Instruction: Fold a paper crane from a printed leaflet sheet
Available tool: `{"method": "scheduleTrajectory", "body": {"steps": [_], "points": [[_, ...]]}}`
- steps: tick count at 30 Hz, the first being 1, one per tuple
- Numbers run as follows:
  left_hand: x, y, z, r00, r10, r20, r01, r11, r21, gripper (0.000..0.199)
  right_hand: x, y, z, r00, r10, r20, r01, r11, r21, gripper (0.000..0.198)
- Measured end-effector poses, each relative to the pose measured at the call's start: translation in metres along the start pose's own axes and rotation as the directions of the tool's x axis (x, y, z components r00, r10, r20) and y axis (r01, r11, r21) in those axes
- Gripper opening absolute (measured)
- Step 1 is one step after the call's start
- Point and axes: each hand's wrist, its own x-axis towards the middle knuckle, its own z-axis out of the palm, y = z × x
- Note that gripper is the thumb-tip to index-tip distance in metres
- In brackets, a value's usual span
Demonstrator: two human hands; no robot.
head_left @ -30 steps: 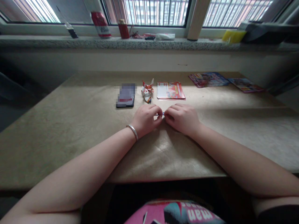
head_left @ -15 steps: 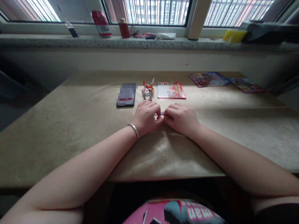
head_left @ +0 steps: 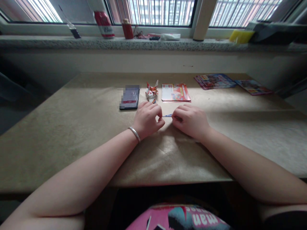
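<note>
A small, narrow piece of folded blue paper point(head_left: 168, 115) shows in the gap between my hands, just above the table. My left hand point(head_left: 148, 116), with a silver bangle at the wrist, is closed with thumb and forefinger at the paper's left tip. Around its right end the fingers of my right hand point(head_left: 191, 119) are curled in a pinch, hiding that part. Just beyond my left hand stand folded red-and-white paper pieces point(head_left: 152, 92), a small one in front touching or near my fingers. A stack of printed paper sheets point(head_left: 176, 92) lies beyond my right hand.
Left of the folded pieces lies a phone point(head_left: 129, 98). More printed sheets point(head_left: 214, 81) and another pile point(head_left: 253, 87) rest at the back right. On the stone windowsill point(head_left: 144, 44) stand a red can point(head_left: 104, 24), a red bottle point(head_left: 127, 29) and a yellow object point(head_left: 241, 36).
My hands have moved slightly apart, the left one leftward and the right one rightward. More of the blue paper shows between them.
</note>
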Motion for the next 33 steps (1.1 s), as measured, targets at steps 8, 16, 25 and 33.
{"method": "scheduleTrajectory", "body": {"steps": [8, 16, 25, 33], "points": [[-0.001, -0.022, 0.0, 0.996, -0.086, -0.038, 0.086, 0.996, -0.001, 0.01, -0.001, 0.014, -0.003, 0.993, 0.115, -0.034, -0.116, 0.993, -0.002, 0.015], [0.0, -0.012, 0.002, 0.999, 0.043, 0.01, -0.04, 0.98, -0.193, 0.014, 0.0, 0.01, -0.005, 0.996, 0.083, -0.02, -0.083, 0.996, 0.01, 0.017], [-0.001, -0.005, 0.006, 0.996, 0.084, -0.036, -0.088, 0.986, -0.138, 0.021, 0.001, -0.002, 0.004, 0.999, 0.035, -0.039, -0.033, 0.999, 0.042, 0.016], [-0.002, -0.004, 0.006, 0.993, 0.11, -0.04, -0.115, 0.978, -0.173, 0.021, 0.002, -0.005, 0.007, 0.999, 0.031, -0.031, -0.029, 0.997, 0.068, 0.012]]}}
